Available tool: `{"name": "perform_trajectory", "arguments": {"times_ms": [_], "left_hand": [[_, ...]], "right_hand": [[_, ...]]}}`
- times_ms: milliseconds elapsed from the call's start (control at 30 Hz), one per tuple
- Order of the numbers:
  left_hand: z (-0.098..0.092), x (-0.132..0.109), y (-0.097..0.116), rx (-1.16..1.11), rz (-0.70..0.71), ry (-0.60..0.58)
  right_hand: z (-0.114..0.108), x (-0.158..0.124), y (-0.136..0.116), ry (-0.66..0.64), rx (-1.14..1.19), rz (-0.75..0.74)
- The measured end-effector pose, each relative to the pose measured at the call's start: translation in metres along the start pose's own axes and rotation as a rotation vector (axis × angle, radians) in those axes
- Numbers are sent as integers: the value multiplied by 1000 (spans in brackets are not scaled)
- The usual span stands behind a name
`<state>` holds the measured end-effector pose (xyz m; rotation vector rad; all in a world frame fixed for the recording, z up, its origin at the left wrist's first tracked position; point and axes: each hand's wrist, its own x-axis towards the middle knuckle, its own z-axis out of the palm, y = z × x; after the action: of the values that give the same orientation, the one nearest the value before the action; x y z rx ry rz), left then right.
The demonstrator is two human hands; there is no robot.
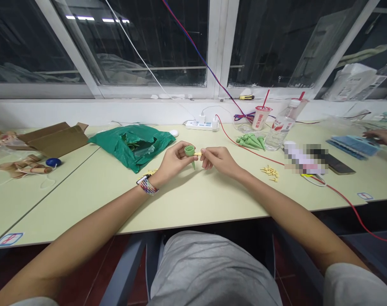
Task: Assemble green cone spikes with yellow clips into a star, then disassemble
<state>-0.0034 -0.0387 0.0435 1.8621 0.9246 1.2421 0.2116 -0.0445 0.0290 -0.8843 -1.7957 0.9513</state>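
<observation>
My left hand [178, 158] is closed around a green plastic cone-shaped piece [189, 150], its round open end up and its pointed tip down. From the right, my right hand [217, 160] pinches a small yellow piece [197, 154] against the side of the green one; whether it sits in a hole there I cannot tell. More small yellow pieces [270, 172] lie loose on the table to the right, and others [151, 172] show partly behind my left wrist. Several green cones [251, 140] are heaped farther back on the right.
A torn green bag [132, 143] lies left of my hands. A cup [261, 117], a water bottle [280, 127] and a power strip [202, 124] stand at the back. A red cable [249, 149] crosses the right side. At far right is another person's hand [383, 137].
</observation>
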Motion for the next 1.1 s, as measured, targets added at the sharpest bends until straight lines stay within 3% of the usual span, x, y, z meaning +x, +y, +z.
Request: {"name": "perform_trajectory", "arguments": {"times_ms": [133,267,500,633,733,833,1000,1100], "left_hand": [[1,2,-1,0,7,1],[1,3,-2,-11,-16,-23],[1,1,5,-69,-88,-80],[1,1,6,-274,-163,-83],[-3,3,4,-508,-313,-239],[-10,5,2,-560,-414,-384],[-12,5,-2,-443,-399,-472],[-9,0,-1,-162,-150,-299]], "right_hand": [[-2,-1,0,46,-164,-110],[-3,-2,4,-37,-270,-137],[-4,-5,6,-8,-585,-298],[-1,-5,8,0,-634,-288],[-1,-4,7,65,-876,-464],[-2,-3,3,52,-1017,-562],[-3,-5,-1,-56,-904,-532],[4,-6,-2,-77,-524,-263]]}}
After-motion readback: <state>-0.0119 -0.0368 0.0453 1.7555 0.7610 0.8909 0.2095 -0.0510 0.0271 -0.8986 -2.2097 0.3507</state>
